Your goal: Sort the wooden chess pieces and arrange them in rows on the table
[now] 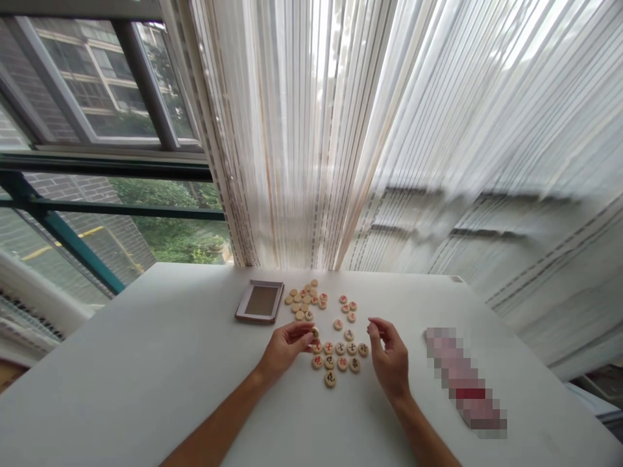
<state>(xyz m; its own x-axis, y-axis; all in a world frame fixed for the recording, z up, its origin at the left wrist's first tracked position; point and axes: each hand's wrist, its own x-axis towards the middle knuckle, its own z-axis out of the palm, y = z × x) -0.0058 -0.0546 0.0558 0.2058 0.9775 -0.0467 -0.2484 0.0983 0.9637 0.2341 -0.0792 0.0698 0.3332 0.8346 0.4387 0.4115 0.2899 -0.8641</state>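
Cut off by the near edge: left forearm (214, 415) and right forearm (423, 415). Out to the right, blurred into blocks on the counter (146, 389), a long pinkish item (470, 383); cannot name it. At the right edge, cropped and dim, some clutter (601, 383) beyond the counter.

Between the hands, nearest, a lone black-marked piece (330, 378); next, a row of four pieces (342, 363) in red and black; then a row of five, its left end partly hidden by the left hand (288, 346). Pinching a piece (316, 333) there between thumb and fingers, covering much of it; cannot read the mark. Just right of the rows, right hand (393, 358) with fingers curled and thumb near forefinger; cannot tell of contact at the tips or of anything between them.

Farther, a few scattered pieces, mostly red-marked, and left of those a crowded cluster (297, 299), mainly plain-topped, some overlapping in view and hard to count. Just left of the cluster, a box (261, 301) with pale rim and brown inside.

White and smooth underneath, up to a striped curtain (292, 143) at the far edge, veiling blurred dark bands. Past the window frame (143, 84) at far left: bushes (160, 194), brick wall (111, 240), part of a building (97, 58).
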